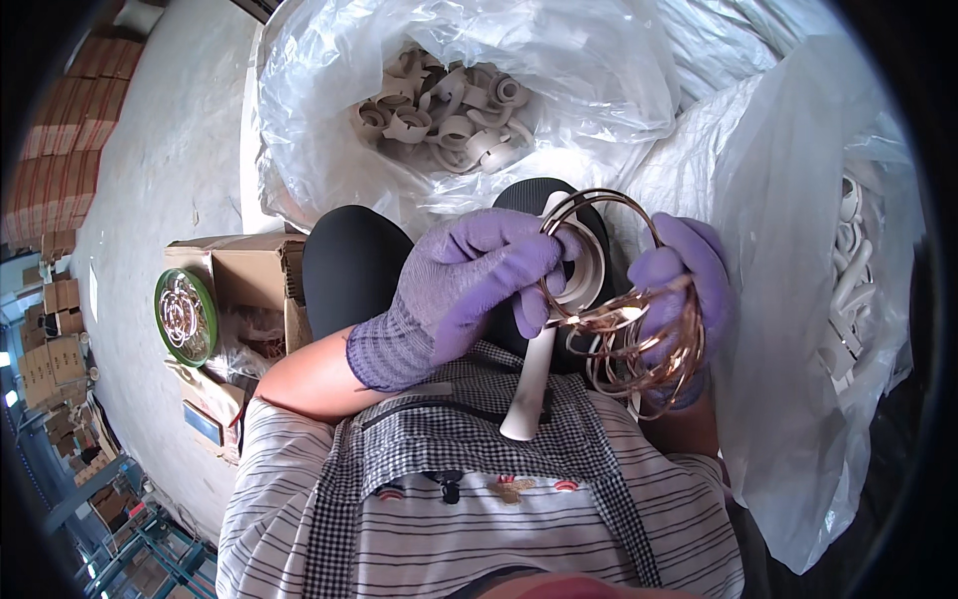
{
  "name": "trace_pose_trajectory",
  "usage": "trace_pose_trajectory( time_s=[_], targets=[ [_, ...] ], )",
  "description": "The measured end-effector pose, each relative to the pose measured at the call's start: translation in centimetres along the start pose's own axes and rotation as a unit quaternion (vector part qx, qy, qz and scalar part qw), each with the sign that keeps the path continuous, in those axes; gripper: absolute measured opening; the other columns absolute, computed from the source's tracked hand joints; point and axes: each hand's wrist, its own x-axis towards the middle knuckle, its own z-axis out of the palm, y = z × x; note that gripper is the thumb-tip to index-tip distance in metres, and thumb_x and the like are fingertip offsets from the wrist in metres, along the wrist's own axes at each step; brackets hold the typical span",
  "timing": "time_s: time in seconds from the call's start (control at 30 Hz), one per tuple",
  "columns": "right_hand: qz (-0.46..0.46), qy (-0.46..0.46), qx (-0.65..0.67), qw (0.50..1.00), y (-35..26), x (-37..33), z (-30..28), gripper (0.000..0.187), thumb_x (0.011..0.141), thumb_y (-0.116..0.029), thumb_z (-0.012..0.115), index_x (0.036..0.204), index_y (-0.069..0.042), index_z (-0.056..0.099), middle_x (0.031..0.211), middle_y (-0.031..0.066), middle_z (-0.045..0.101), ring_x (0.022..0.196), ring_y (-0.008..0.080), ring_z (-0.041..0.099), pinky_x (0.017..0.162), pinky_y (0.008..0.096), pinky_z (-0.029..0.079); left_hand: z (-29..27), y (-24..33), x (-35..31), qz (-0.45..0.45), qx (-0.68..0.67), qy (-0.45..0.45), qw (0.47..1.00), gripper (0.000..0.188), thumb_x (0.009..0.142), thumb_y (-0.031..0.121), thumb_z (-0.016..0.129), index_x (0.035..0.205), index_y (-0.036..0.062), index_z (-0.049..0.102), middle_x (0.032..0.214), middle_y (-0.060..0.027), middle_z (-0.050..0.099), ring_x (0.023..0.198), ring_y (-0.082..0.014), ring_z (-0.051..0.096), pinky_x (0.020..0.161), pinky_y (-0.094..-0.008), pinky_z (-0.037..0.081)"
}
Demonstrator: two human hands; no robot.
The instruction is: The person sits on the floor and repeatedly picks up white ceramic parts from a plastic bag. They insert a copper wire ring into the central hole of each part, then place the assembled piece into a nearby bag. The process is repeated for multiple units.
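Observation:
Both hands wear purple gloves and meet above my lap. My left hand (479,270) is closed, its fingertips pinching thin shiny copper-coloured rings (611,193) that arch over toward the other hand. Hooked over the fingers of my right hand (689,275) hangs a loose bunch of similar copper-coloured rings (654,364), and that hand is closed round them. Behind and below the left fingertips sits a white plastic part with a round collar (591,275) and a flared handle (527,394). The left fingers partly cover it, so whether they touch it I cannot tell.
Ahead, a clear plastic-lined bag holds white plastic parts (454,125). Another clear bag (783,299) with white pieces (848,290) stands at the right. A cardboard box (261,270) and a green-rimmed round tray of rings (212,334) are at the left. Stacked cartons (75,140) stand farther off.

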Motion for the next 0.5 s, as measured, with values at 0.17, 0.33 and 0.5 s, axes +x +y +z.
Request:
trace_pose_trajectory(
  time_s=[0.17, 0.33, 0.5],
  targets=[
    [-0.092, 0.025, -0.115, 0.989, -0.1, 0.9, 0.9, 0.029, 0.088, 0.007, 0.072, 0.117, 0.005, 0.067, 0.098, 0.0139, 0.067, 0.084, 0.0214, 0.067, 0.074, 0.0296, 0.055, 0.1, 0.2, -0.2, 0.013, 0.037, -0.064, 0.997, 0.025, 0.104, 0.010, 0.059, 0.119, -0.0072, 0.068, 0.089, -0.0081, 0.071, 0.069, -0.0094, 0.066, 0.068, -0.0225, 0.055],
    [-0.214, 0.089, -0.215, 0.949, 0.5, 0.8, 0.7, 0.024, 0.088, -0.003, 0.077, 0.110, 0.003, 0.068, 0.101, 0.0171, 0.069, 0.085, 0.0296, 0.068, 0.076, 0.0383, 0.057, 1.1, 1.0, -0.7, -0.004, 0.017, -0.028, 0.999, 0.023, 0.104, 0.008, 0.055, 0.114, -0.0079, 0.068, 0.091, -0.0096, 0.072, 0.073, -0.0125, 0.069, 0.069, -0.0242, 0.056],
    [-0.270, 0.167, -0.210, 0.925, 1.3, 1.5, 0.7, 0.023, 0.099, -0.018, 0.062, 0.089, 0.002, 0.060, 0.096, 0.0155, 0.064, 0.074, 0.0262, 0.061, 0.063, 0.0380, 0.052, 1.0, 1.3, -0.5, 0.012, -0.014, 0.006, 1.000, 0.026, 0.106, 0.014, 0.053, 0.114, -0.0074, 0.066, 0.093, -0.0105, 0.072, 0.069, -0.0135, 0.068, 0.068, -0.0257, 0.056]
  ],
)
